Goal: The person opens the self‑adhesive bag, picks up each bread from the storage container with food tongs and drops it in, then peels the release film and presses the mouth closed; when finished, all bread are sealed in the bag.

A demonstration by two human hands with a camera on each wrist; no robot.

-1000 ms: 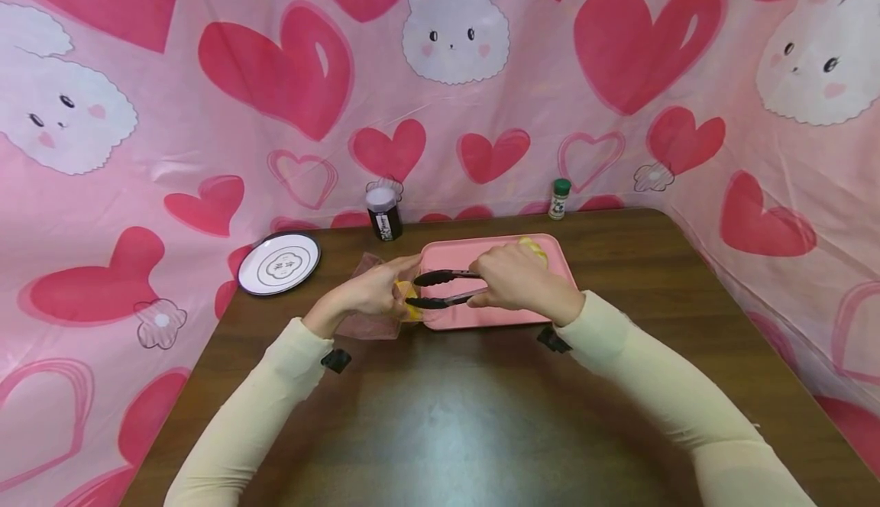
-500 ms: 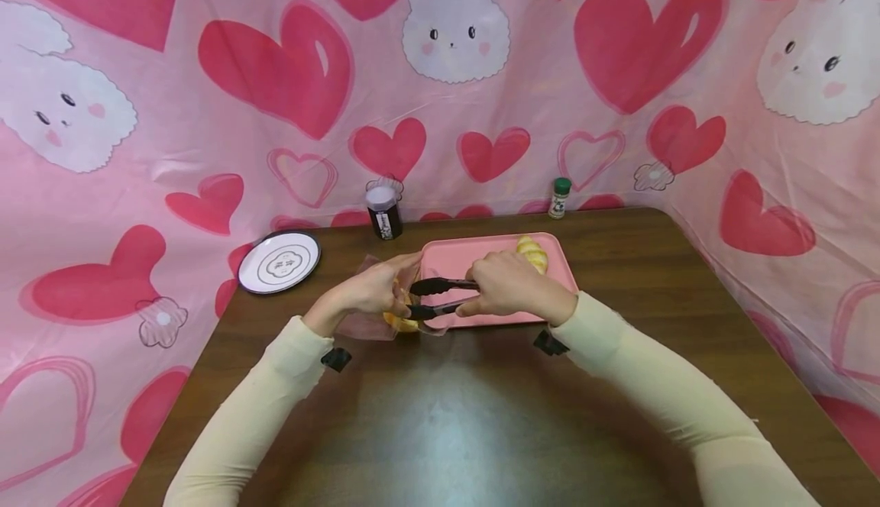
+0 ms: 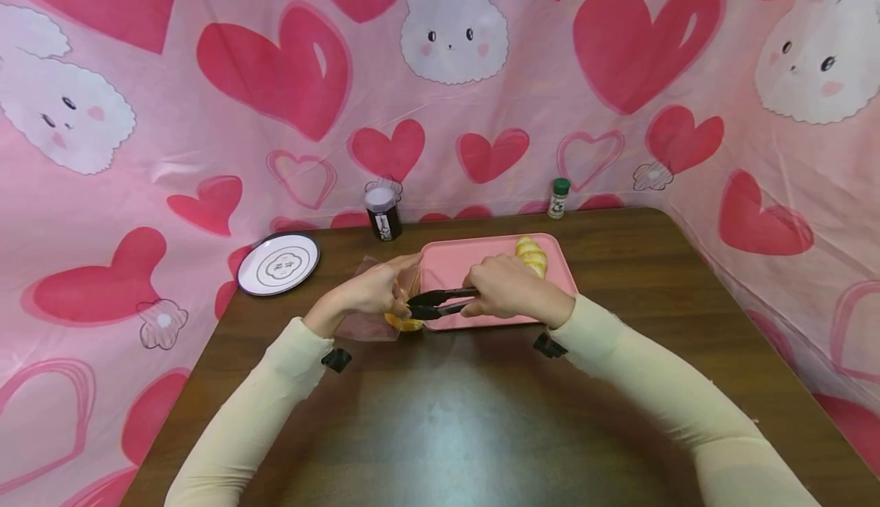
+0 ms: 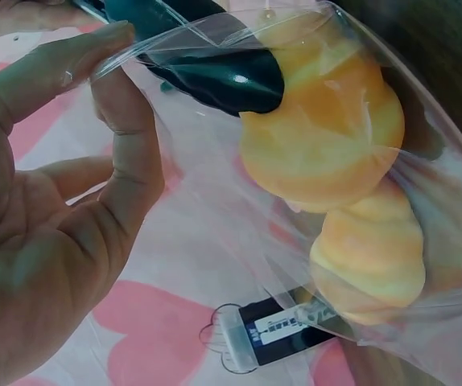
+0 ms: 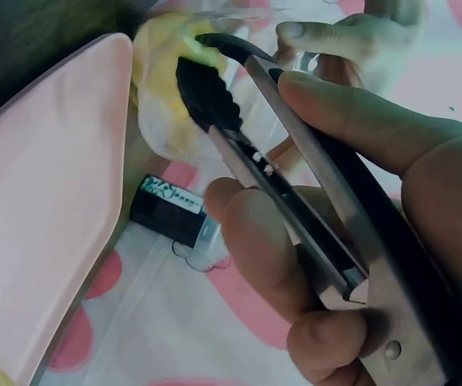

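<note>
My left hand [image 3: 367,291] pinches the rim of a clear plastic bag [image 3: 367,328] between thumb and finger, left of the pink tray. Two golden bread rolls [image 4: 327,141] show inside the bag in the left wrist view, one above the other. My right hand [image 3: 512,287] grips metal tongs [image 5: 327,161] with black tips. The tips reach into the bag's mouth and lie against the upper roll; whether they squeeze it I cannot tell. A croissant [image 3: 532,255] lies at the right end of the tray [image 3: 447,255], beyond my right hand.
Behind the bag stands a dark jar [image 3: 383,217] with a pale lid. A white dark-rimmed plate [image 3: 278,264] lies at the table's left edge. A small green-capped shaker [image 3: 559,198] stands at the back, near the patterned cloth wall [image 3: 454,110].
The tongs' tips have come closer together and the golden roll sits lower in the bag. My right hand has shifted slightly left, uncovering more of the croissant. My left hand stays put.
</note>
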